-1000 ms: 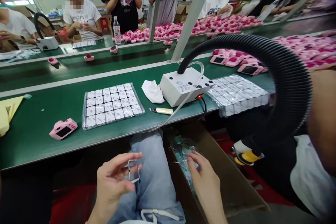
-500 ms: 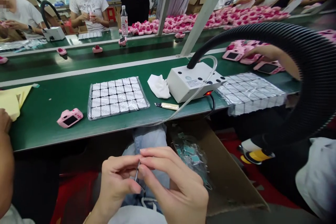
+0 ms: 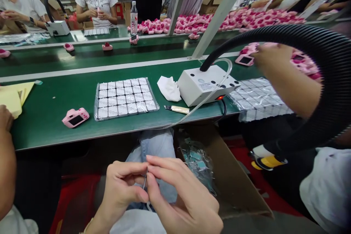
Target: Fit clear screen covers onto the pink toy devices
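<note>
Over my lap, my left hand (image 3: 124, 182) and my right hand (image 3: 181, 190) pinch a thin flat piece (image 3: 144, 181) between their fingertips. It is seen edge-on and mostly hidden by the fingers, so its kind cannot be told. On the green bench ahead lies a pink toy camera (image 3: 76, 117) with its dark screen facing me. To its right is a plastic-wrapped sheet of small white squares (image 3: 126, 98) in rows. A cutter knife (image 3: 177, 109) rests near the bench edge, below a crumpled white tissue (image 3: 169, 88).
A white box machine (image 3: 204, 84) with a red light, clear tube and thick black hose (image 3: 274, 33) stands to the right. A cardboard box (image 3: 236, 175) with plastic scraps is below. A co-worker's arm (image 3: 290, 76) reaches in at right. Pink cameras (image 3: 227, 20) are heaped across the line.
My hands keep the same pinch on the thin piece, almost unmoved. The view has shifted slightly. At right, the co-worker's arm has reached farther over the bench, towards the pink cameras.
</note>
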A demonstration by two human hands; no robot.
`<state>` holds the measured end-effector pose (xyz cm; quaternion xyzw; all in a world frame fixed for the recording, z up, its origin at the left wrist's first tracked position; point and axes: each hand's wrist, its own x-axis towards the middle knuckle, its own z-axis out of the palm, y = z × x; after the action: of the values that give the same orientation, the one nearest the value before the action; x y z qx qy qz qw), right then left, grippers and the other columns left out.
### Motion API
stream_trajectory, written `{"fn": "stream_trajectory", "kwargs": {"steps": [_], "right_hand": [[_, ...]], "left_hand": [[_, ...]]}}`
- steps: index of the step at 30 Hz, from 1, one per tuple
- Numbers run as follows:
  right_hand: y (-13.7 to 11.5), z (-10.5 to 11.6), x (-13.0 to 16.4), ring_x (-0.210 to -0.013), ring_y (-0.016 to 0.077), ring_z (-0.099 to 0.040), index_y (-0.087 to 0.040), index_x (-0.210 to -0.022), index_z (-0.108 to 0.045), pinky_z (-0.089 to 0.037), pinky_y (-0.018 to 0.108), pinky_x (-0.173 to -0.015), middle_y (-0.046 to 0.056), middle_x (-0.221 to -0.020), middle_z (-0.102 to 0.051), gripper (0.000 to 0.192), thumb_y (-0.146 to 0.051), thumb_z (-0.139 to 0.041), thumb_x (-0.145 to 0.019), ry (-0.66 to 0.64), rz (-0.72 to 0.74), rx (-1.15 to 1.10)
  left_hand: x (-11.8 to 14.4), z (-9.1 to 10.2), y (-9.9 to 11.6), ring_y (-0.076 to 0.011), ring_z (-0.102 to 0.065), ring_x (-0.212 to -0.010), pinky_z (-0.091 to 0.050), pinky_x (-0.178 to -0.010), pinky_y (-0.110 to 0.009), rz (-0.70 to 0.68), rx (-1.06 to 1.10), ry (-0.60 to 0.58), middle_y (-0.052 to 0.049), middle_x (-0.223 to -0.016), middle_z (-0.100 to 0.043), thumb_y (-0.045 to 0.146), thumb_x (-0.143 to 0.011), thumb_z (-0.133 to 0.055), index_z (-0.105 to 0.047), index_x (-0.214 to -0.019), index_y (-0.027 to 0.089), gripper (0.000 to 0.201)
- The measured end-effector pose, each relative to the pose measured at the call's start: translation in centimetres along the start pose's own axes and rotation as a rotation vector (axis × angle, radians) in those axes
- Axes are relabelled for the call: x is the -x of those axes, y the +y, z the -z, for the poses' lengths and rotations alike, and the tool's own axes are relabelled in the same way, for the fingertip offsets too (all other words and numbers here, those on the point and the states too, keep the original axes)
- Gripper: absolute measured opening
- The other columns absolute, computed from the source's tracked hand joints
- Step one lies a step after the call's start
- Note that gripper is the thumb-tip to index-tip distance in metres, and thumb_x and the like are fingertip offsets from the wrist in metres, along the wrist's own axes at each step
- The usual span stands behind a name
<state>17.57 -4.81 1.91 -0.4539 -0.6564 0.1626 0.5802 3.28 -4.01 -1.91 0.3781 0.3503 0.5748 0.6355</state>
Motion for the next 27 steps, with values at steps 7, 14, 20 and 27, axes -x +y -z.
{"fn": "stream_trajectory", "kwargs": {"steps": [7,14,20,27], "right_hand": [[-0.6,-0.1,0.4,-0.086,0.0226,-0.085,-0.024,-0.104,-0.075,-0.071,0.032,-0.075,0.006,-0.106,-0.087,0.028,-0.001,-0.072,-0.089,0.016,0.045,0.14],[0.1,-0.5,1.5,-0.093,0.0199,-0.082,-0.025,-0.097,-0.071,-0.067,0.028,-0.079,0.005,-0.109,-0.083,0.02,-0.006,-0.066,-0.093,-0.029,-0.077,0.058],[0.5,0.2,1.1,-0.111,0.0207,-0.078,-0.026,-0.092,-0.067,-0.063,0.028,-0.093,0.004,-0.118,-0.079,0.011,-0.02,-0.067,-0.101,-0.136,-0.234,-0.075],[0.9,0.7,1.2,-0.132,0.0244,-0.071,-0.028,-0.089,-0.074,-0.06,0.03,-0.104,0.006,-0.129,-0.076,0.019,-0.04,-0.078,-0.103,-0.291,-0.399,-0.231]], "left_hand": [[0.6,0.6,-0.7,-0.0318,-0.09,-0.084,-0.075,-0.075,-0.03,0.043,0.078,-0.043,-0.009,-0.103,-0.091,0.049,-0.069,-0.103,-0.093,-0.112,0.032,0.047],[0.4,1.0,-0.3,-0.0275,-0.09,-0.084,-0.072,-0.079,-0.022,-0.09,0.006,-0.035,-0.005,-0.096,-0.092,0.047,-0.062,-0.106,-0.093,-0.11,0.031,0.053],[0.5,1.3,0.1,-0.0258,-0.089,-0.1,-0.071,-0.089,-0.023,-0.185,-0.137,-0.082,-0.005,-0.109,-0.091,0.047,-0.073,-0.1,-0.09,-0.121,0.037,0.051],[0.3,1.7,1.0,-0.0211,-0.089,-0.097,-0.069,-0.091,-0.02,-0.327,-0.321,-0.085,-0.003,-0.108,-0.092,0.049,-0.07,-0.1,-0.089,-0.123,0.037,0.055]]}}
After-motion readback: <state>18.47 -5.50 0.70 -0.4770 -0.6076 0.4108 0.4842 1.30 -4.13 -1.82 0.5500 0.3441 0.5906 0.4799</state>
